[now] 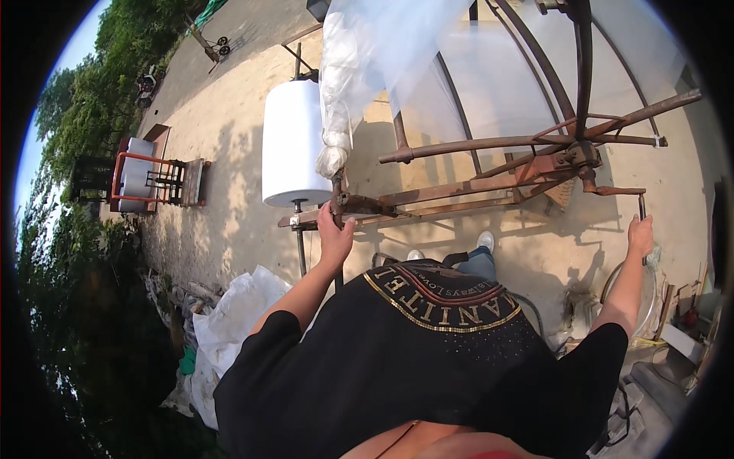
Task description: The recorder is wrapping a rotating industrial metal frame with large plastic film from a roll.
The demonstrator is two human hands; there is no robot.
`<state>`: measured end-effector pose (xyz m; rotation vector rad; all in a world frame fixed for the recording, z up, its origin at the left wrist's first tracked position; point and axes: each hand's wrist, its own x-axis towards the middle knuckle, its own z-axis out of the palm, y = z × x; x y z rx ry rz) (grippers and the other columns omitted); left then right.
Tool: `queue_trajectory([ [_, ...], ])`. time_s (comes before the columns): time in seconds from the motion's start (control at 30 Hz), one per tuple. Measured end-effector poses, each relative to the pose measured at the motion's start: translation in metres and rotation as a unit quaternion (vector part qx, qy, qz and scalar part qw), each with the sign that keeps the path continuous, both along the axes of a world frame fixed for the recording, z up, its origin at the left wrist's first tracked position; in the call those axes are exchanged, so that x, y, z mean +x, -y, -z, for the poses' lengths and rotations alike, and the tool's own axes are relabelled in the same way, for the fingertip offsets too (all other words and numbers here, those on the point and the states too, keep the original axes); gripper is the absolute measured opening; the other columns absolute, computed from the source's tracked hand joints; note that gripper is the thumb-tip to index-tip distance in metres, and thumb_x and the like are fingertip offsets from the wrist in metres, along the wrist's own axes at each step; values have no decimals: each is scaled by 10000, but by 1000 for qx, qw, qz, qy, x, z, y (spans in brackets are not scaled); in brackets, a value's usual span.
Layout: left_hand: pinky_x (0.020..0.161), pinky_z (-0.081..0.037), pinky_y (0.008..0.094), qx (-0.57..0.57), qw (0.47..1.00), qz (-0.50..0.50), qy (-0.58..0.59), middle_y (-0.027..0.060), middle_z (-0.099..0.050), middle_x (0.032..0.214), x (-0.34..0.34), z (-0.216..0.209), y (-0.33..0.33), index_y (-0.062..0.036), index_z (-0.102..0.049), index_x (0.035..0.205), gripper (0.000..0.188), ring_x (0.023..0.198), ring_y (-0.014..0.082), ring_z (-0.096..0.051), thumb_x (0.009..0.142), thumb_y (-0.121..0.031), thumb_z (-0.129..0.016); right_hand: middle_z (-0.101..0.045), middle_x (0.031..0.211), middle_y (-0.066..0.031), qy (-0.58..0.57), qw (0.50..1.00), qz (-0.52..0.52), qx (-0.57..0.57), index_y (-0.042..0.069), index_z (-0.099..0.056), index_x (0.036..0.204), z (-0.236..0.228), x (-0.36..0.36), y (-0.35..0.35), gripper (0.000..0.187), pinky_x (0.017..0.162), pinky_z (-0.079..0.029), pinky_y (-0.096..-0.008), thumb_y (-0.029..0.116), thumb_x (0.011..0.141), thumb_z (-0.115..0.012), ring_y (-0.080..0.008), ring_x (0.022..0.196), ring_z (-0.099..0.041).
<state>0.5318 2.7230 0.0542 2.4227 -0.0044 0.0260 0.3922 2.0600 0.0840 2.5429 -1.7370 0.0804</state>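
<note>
the right hand point(641, 233) has its grip closed around the crank handle point(642, 205), at the near right of the rusty reel point(583, 155). the left hand point(335, 239) touches a rusty post point(337, 193), fingers bent; how tightly that grip closes, i cannot tell. a white roll point(297, 141) stands just beyond, and translucent film point(497, 88) spreads across the reel.

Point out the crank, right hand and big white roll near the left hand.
Crank point(618, 190): head view, on its rusty arm.
Right hand point(641, 235): head view, middle of the hand.
White roll point(295, 144): head view, middle of its side.
</note>
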Motion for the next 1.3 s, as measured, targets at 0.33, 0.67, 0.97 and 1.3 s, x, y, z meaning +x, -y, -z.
queue_trajectory([
  [0.33, 975, -313, 385, -18, 998, -55, -33, 218, -383, 1223, 3, 16, -34, 35, -326, 1256, 594, 1143, 324, -392, 771, -158, -610, -617, 1052, -122, -16, 984, 74, 163, 93, -638, 1013, 42, 28, -23, 401, 798, -477, -403, 427, 835, -503, -313, 979, -586],
  [0.67, 930, -343, 350, -37, 996, -38, -66, 190, -448, 1161, -3, -22, 5, -2, -367, 1221, 513, 1088, 294, -454, 776, -116, -595, -612, 1071, -105, -41, 968, 59, 239, 125, -632, 1027, 102, 21, -46, 366, 825, -466, -378, 401, 809, -530, -284, 1009, -574],
  [0.97, 899, -373, 364, -61, 995, -44, -68, 217, -494, 1129, -10, -18, -5, 3, -337, 1232, 497, 1056, 332, -492, 800, -105, -559, -618, 981, -170, -22, 955, -15, 297, 50, -621, 1008, 174, 23, -81, 399, 798, -458, -388, 311, 708, -588, -320, 942, -586],
  [1.3, 979, -315, 355, -160, 985, -40, -49, 226, -398, 1260, -11, -7, 5, 21, -256, 1308, 572, 1156, 316, -419, 831, -149, -523, -442, 510, -54, 72, 875, 24, 478, 23, -515, 681, 177, 28, -179, 244, 358, -304, -338, 237, 724, -623, -165, 391, -402],
])
